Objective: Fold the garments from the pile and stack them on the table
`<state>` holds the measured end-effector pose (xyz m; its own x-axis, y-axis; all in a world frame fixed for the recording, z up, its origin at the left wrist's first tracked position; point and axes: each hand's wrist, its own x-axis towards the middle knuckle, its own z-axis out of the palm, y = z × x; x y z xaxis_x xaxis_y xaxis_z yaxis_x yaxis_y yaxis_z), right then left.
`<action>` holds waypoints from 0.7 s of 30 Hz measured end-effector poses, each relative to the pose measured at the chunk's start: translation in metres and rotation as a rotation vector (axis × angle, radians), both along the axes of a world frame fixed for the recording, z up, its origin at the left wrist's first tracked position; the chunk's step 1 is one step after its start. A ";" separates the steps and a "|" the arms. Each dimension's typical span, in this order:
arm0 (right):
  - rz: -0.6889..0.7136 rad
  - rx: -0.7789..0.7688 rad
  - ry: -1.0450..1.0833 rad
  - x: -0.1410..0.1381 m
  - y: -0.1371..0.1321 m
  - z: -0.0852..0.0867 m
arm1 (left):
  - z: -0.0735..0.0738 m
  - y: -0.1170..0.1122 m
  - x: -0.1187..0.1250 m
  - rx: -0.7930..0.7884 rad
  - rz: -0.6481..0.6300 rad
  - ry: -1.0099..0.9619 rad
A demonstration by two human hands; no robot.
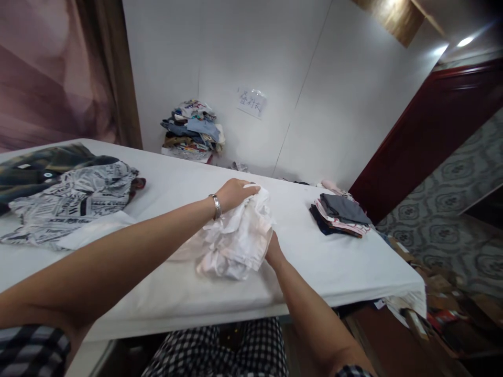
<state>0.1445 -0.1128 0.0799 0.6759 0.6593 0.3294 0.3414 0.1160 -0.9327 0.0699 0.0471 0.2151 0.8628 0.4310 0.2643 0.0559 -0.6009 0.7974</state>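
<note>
A bunched white garment (239, 241) hangs between my hands over the middle of the table; its kind I cannot make out. My left hand (236, 193), with a silver bracelet at the wrist, is closed on its upper edge. At the garment's right side is my right hand (273, 248), closed on it, with most of the fingers hidden behind the cloth. The lower folds dangle loosely and look slightly blurred.
White cloth covers the table (298, 272). Crumpled printed clothes (78, 193) and a dark plaid garment (51, 162) lie at left. Folded clothes (341, 209) are stacked at right. A tall clothes pile (194, 128) stands beyond the far edge, near a paper sign (251, 102).
</note>
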 end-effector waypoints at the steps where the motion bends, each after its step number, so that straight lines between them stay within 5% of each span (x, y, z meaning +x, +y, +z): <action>1: -0.007 0.000 0.045 -0.001 0.002 0.004 | 0.002 0.006 0.001 0.067 0.006 0.035; 5: -0.068 -0.027 0.012 0.013 -0.006 0.021 | 0.016 0.052 -0.004 0.427 0.120 0.234; 10: -0.140 0.036 -0.160 0.036 -0.024 0.054 | 0.040 0.090 -0.015 0.524 0.001 0.365; 16: -0.203 0.230 0.169 0.081 -0.024 0.082 | 0.067 0.066 0.037 0.816 0.003 -0.093; 19: -0.404 0.302 0.231 0.131 -0.036 0.077 | 0.071 0.045 0.075 0.934 -0.006 -0.157; 21: -0.601 0.219 0.292 0.162 -0.057 0.061 | 0.061 0.032 0.088 0.944 -0.037 -0.170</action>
